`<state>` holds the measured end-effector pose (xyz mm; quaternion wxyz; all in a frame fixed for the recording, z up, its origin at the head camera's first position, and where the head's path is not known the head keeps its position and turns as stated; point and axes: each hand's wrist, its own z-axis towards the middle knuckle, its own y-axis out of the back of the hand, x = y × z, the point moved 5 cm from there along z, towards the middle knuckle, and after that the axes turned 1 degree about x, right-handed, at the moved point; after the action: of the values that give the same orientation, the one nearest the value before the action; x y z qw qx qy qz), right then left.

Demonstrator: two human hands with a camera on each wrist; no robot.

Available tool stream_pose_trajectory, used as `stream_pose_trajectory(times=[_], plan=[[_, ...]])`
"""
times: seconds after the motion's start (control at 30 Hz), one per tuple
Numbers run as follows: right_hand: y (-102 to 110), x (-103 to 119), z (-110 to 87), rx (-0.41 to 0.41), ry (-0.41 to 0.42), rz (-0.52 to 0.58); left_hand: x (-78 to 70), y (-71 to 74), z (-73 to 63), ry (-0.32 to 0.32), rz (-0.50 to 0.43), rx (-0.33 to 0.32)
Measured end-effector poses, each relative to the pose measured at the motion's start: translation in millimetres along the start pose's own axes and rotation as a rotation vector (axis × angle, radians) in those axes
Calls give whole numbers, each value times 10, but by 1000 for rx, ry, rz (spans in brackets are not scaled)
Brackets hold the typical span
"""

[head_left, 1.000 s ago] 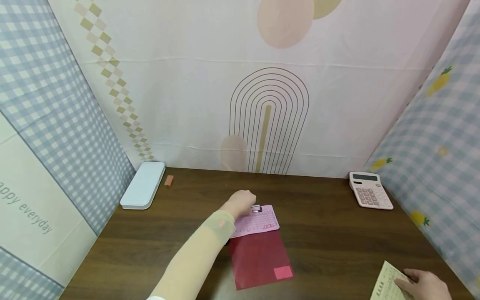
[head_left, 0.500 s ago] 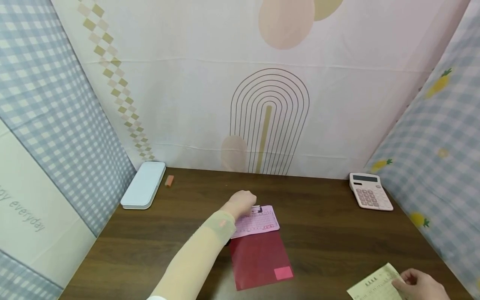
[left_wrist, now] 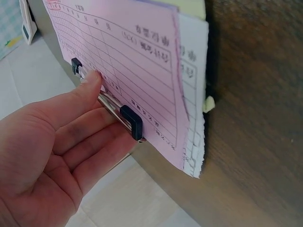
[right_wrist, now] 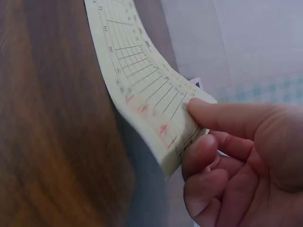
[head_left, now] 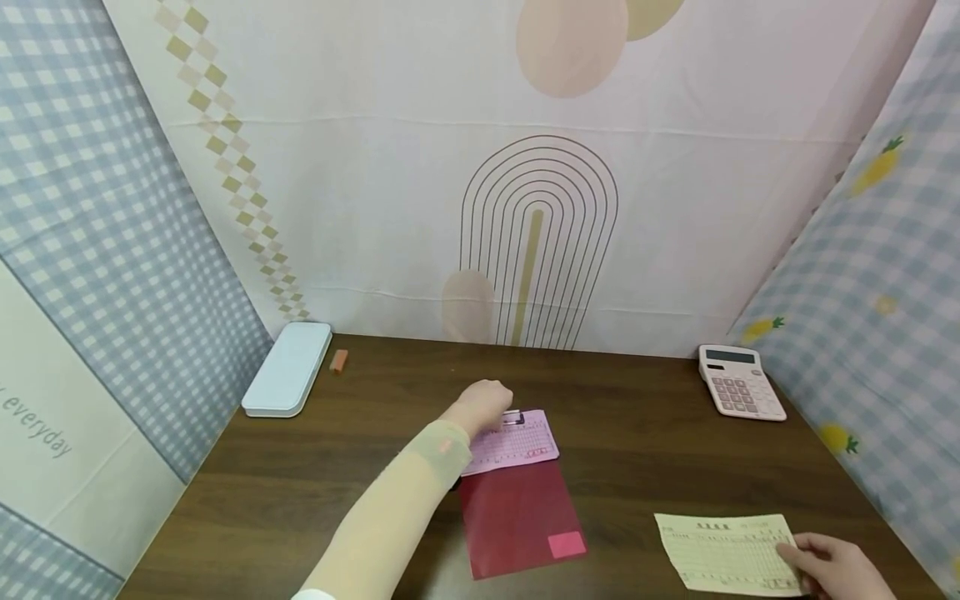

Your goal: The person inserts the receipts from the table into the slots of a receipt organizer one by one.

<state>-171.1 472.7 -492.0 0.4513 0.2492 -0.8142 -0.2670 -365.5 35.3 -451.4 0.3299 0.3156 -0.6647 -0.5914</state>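
My left hand (head_left: 480,404) is at the top of a dark red clipboard (head_left: 517,521). In the left wrist view its thumb presses on the metal clip (left_wrist: 132,122) with black ends, and the other fingers are curled below. Under the clip lies a pink form (head_left: 521,442), with a white slip (left_wrist: 193,94) and a bit of yellow paper beneath it. Off to the right, my right hand (head_left: 840,568) pinches a pale yellow form (head_left: 723,550) by its right edge, between thumb and fingers. The sheet bends in the right wrist view and shows red printed marks near the held end.
A white flat case (head_left: 288,371) stands at the back left of the brown table (head_left: 637,433), beside a small orange block (head_left: 339,361). At the back right is a white calculator (head_left: 741,382). Cloth walls close off the back and both sides.
My right hand has turned the yellow form from upright to lying lengthwise, its free end swinging out to the left. My left hand has stayed on the clip.
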Motion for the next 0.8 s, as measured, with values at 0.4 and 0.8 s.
stream_pose_trajectory(times=[0.4,0.8], plan=[[-26,316,-81,95,18,94,3,13,0,-11,20,-17],[-171,794,-132,124,138,279,-1,3,-16,-11,15,-22]])
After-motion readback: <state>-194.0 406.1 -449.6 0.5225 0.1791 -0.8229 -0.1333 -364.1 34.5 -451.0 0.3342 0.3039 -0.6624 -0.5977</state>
